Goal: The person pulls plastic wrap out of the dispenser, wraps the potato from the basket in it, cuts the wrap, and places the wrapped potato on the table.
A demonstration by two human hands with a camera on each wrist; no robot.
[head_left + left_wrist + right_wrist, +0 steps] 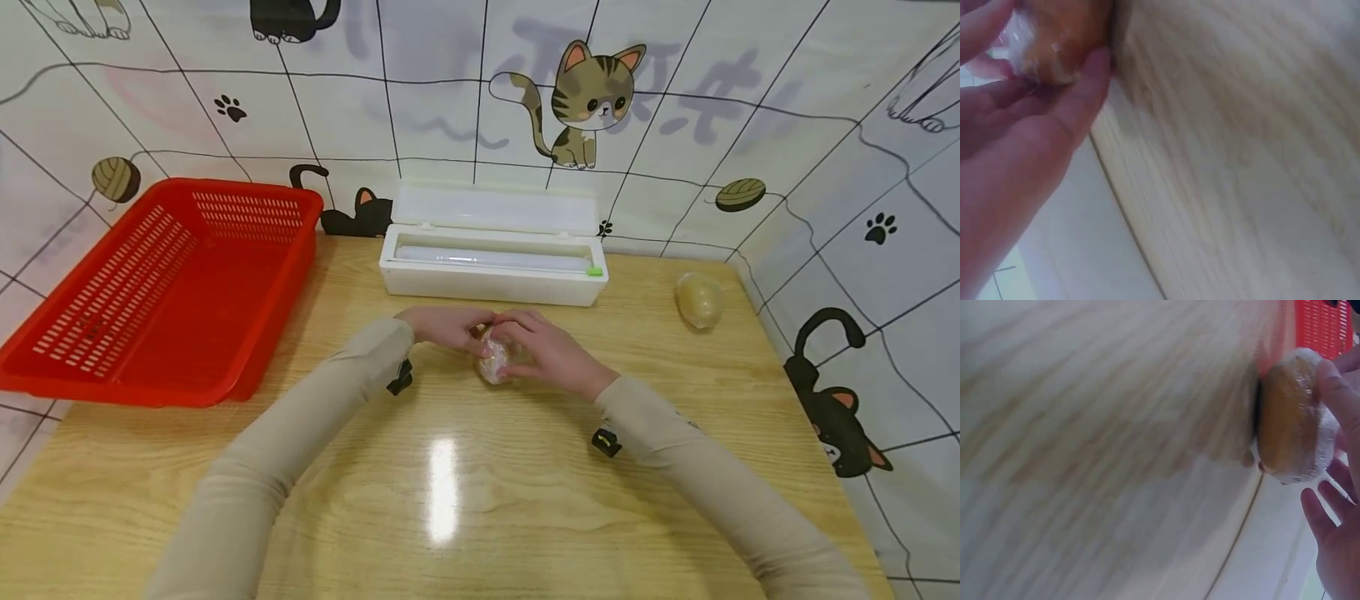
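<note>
On the table in front of me sits a rounded, brownish-yellow item wrapped in crinkled clear film (495, 357); its exact kind does not show. My left hand (450, 327) holds it from the left, and in the left wrist view the left thumb (1088, 87) lies along its side. From the right, my right hand (551, 354) grips the same wrapped item (1291, 422), with the thumb on the film in the right wrist view. Both hands' fingertips meet near its top. A white cling film box (495, 283) stands just behind the hands, lid raised, a film roll inside.
A red plastic basket (247, 379) stands at the left of the wooden table (525, 517). Another film-wrapped, yellowish rounded item (699, 300) lies at the back right. A green slider (595, 272) sits on the box's edge. Cat-patterned walls border the back and right.
</note>
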